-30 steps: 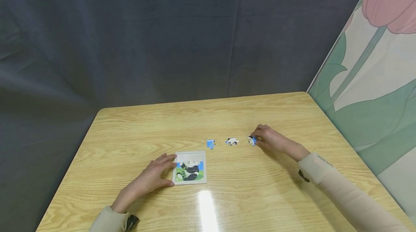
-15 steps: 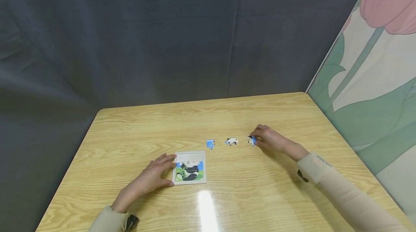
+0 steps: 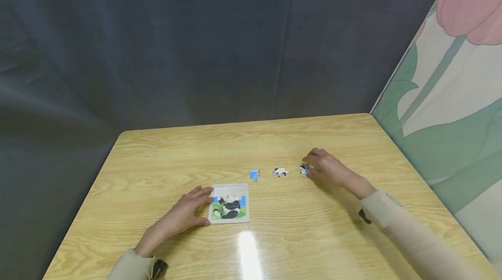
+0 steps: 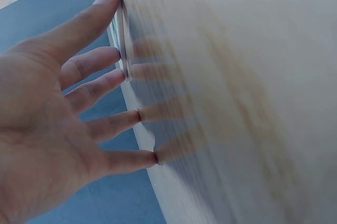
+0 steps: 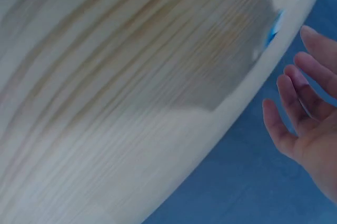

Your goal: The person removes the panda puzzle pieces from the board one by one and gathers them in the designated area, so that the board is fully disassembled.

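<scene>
In the head view, a shallow puzzle frame (image 3: 249,204) lies on the wooden table, its panda picture filling the lower part. My left hand (image 3: 180,213) rests at the frame's left side, fingers spread; in the left wrist view its fingertips touch the frame edge and the tabletop. To the right, my right hand (image 3: 325,167) is beside a blue, black and white puzzle piece (image 3: 303,170) lying on the table. The right wrist view shows the right fingers (image 5: 289,98) loosely bent, apart from that piece (image 5: 274,28), holding nothing.
Two more loose pieces lie in a row behind the frame's right side: a mostly blue piece (image 3: 254,174) and a white panda-face piece (image 3: 280,172). A dark curtain (image 3: 204,45) hangs behind the table (image 3: 176,153). A flower-patterned panel (image 3: 451,119) stands along the right.
My right hand has lifted slightly off the rightmost piece, which stays on the table. The left hand and the frame keep their places.
</scene>
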`<control>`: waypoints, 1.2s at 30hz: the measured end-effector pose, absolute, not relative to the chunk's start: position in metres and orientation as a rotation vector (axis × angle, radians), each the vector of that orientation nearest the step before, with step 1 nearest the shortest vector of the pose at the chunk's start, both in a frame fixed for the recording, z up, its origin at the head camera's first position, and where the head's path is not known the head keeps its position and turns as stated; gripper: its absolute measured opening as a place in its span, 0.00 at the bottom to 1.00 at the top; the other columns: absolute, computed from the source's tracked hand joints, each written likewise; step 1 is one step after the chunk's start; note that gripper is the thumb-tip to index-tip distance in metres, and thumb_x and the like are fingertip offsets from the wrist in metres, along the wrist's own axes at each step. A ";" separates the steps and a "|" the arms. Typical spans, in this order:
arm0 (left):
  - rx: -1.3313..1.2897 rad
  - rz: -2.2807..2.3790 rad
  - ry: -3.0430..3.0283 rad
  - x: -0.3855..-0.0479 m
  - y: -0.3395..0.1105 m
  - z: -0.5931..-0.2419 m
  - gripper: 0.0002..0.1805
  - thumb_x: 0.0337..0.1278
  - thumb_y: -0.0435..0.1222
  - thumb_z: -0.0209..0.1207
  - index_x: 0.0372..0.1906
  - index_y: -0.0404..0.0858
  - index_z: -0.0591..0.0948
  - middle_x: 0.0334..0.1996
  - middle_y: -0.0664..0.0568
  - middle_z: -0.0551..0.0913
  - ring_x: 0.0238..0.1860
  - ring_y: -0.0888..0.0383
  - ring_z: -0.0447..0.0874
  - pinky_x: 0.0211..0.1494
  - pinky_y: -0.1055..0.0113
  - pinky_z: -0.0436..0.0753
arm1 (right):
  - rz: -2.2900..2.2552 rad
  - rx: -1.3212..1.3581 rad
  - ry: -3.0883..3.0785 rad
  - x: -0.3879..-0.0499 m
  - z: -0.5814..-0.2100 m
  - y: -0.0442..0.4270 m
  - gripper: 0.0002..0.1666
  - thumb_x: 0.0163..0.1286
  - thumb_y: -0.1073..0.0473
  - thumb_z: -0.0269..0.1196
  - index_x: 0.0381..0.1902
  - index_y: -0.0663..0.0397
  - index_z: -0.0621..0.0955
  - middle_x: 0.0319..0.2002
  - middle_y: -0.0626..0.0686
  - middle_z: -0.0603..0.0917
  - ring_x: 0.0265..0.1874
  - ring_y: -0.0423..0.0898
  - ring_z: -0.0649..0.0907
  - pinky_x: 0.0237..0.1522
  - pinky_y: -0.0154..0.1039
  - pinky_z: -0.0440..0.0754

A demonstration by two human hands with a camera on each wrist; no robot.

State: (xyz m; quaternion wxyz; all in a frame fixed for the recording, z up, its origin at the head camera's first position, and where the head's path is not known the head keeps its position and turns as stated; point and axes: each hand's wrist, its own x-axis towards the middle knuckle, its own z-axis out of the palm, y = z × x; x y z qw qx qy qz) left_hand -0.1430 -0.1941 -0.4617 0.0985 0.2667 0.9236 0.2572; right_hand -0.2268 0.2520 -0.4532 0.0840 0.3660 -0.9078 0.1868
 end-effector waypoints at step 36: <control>0.762 0.770 2.710 -0.144 -0.199 -0.464 0.32 0.44 0.41 0.72 0.57 0.34 0.78 0.70 0.42 0.64 0.71 0.34 0.52 0.60 0.23 0.54 | 0.452 1.225 -2.890 -0.173 -0.456 0.024 0.19 0.62 0.48 0.68 0.47 0.51 0.84 0.42 0.47 0.79 0.38 0.41 0.74 0.36 0.31 0.71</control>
